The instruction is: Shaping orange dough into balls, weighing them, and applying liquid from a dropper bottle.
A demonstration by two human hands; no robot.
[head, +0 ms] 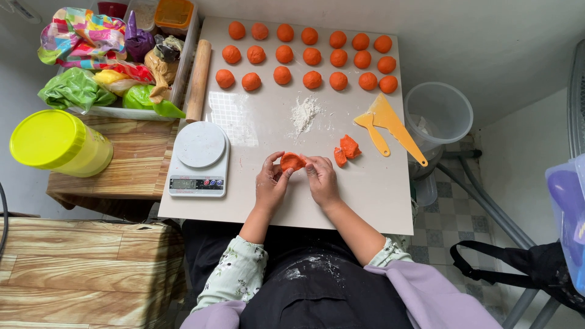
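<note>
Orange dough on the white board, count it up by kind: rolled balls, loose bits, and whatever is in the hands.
Rolled balls: 21, in three rows of 7
Loose bits lying beside the yellow scraper: 2
Held piece, pinched between the left hand and the right hand: 1
Total: 24 orange dough pieces
</note>
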